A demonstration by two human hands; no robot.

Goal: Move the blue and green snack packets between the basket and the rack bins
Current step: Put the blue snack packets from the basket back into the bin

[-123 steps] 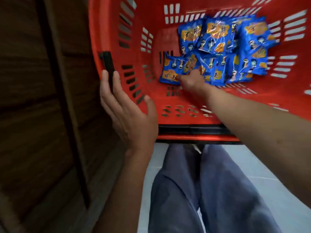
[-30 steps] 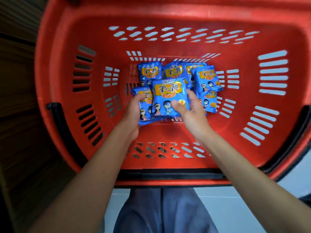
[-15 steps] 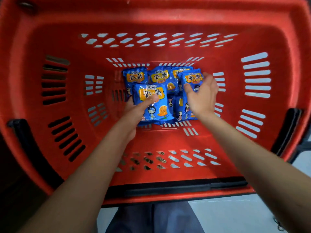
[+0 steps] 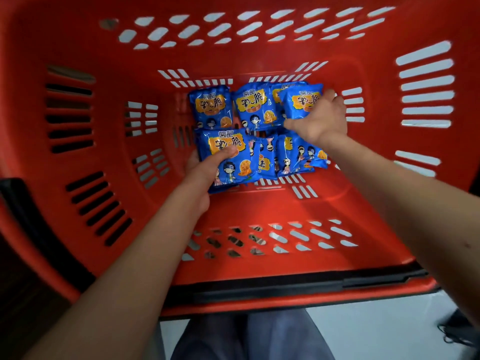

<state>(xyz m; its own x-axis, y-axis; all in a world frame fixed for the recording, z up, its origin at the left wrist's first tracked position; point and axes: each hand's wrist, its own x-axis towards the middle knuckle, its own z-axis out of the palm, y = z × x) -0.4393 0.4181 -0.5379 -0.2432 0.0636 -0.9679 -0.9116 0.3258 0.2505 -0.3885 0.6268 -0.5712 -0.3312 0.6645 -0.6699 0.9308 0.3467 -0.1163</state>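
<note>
Several blue snack packets lie on the floor of a red plastic basket [image 4: 259, 211]. My left hand [image 4: 205, 175] grips the front-left blue packet [image 4: 228, 157], thumb on its face and fingers beneath. My right hand [image 4: 320, 120] curls round the back-right blue packet [image 4: 301, 102], lifting its edge. Two more blue packets [image 4: 211, 107] sit at the back, and others [image 4: 298, 157] lie between my hands. No green packet shows. The rack bins are out of view.
The basket's slotted walls rise on all sides, with a black handle [image 4: 285, 287] along the near rim and another black handle [image 4: 15, 201] at the left. My grey-trousered legs [image 4: 246, 336] and a pale floor [image 4: 376, 331] lie below the basket. A dark wooden surface [image 4: 26, 307] stands at the left.
The view has closed in on the basket. My left hand keeps its hold on the front-left packet. My right hand has closed round the back-right packet.
</note>
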